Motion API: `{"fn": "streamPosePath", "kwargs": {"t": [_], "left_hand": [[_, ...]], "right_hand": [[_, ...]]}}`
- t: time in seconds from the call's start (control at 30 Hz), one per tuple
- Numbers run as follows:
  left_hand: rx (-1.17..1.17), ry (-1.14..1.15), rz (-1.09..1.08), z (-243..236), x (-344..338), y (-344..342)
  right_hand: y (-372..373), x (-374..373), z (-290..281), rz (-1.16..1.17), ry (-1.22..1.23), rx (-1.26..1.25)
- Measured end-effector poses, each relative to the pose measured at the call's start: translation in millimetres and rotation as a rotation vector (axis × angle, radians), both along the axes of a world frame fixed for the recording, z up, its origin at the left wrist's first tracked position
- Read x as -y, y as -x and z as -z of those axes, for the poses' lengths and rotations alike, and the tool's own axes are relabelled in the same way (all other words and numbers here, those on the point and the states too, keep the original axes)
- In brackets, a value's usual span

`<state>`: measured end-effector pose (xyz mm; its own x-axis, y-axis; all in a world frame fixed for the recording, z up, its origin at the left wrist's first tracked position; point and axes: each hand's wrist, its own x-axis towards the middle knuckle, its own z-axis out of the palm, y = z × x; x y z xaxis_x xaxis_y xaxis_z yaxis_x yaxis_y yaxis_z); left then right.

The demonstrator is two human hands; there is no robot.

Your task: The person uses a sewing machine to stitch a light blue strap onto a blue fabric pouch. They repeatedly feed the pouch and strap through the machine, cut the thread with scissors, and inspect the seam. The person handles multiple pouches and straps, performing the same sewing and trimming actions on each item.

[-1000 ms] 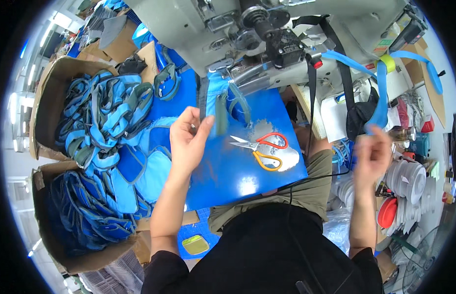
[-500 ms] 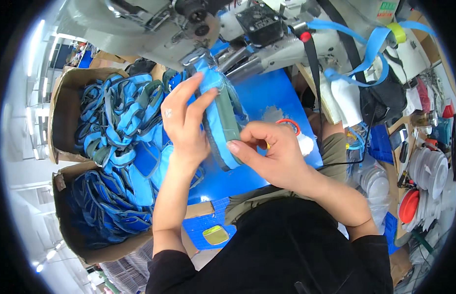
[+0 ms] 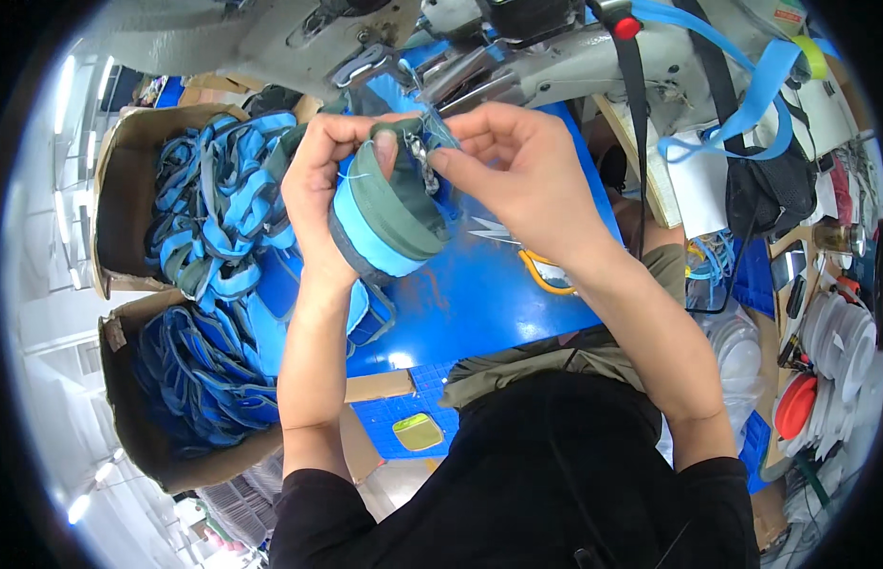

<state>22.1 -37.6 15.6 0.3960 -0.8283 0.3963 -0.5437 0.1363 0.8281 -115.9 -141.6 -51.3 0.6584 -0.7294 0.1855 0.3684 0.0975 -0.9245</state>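
Note:
A blue and green fabric band (image 3: 389, 213) with dark edging is bent into a loop above the blue worktable (image 3: 479, 322). My left hand (image 3: 320, 180) is closed around its left side, thumb pressed on the green part. At the band's upper right end, my right hand (image 3: 527, 166) pinches a frayed bluish edge between thumb and fingers; a bunched, silvery-grey piece shows just beside it. Scissors (image 3: 548, 273) with orange-yellow handles lie on the table below my right hand, blades pointing toward the band. The grey sewing machine (image 3: 574, 81) stands just beyond both hands.
At the left, one cardboard box (image 3: 124, 194) holds tangled blue and green bands; a nearer box (image 3: 128, 379) holds stacked blue pieces. Light-blue tape (image 3: 745, 114) hangs at upper right. Plastic-wrapped reels (image 3: 835, 332) fill the right side. A blue crate (image 3: 389, 438) sits below the table.
The band has come away from the machine's foot and been curled into a loop. My right hand has moved up to its end, and the scissors' blades now show.

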Motion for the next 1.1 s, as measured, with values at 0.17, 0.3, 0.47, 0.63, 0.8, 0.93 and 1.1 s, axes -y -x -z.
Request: {"fn": "streamPosePath", "kwargs": {"t": [0.17, 0.3, 0.47, 0.63, 0.8, 0.93, 1.1], "left_hand": [[0.172, 0.004, -0.001, 7, -3, -7], [0.731, 0.057, 0.052, -2, -2, -8], [0.859, 0.054, 0.033, -13, 0, 0], [0.942, 0.085, -0.012, -7, 6, -4], [1.023, 0.113, -0.070, -1, 6, -9], [0.647, 0.236, -0.100, 12, 1, -11], [0.602, 0.230, -0.057, 13, 2, -6]], "right_hand": [[1, -9, -4, -0.019, -0.116, 0.008], [2, -11, -5, 0.007, -0.144, -0.060], [5, -13, -4, -0.003, -0.178, -0.090], [-3, -11, -4, 0.026, -0.203, -0.035], [-9, -9, -11, 0.060, -0.204, -0.021], [-11, -8, -4, 0.083, -0.118, -0.043], [-14, -14, 0, 0.152, -0.044, -0.028]]}}
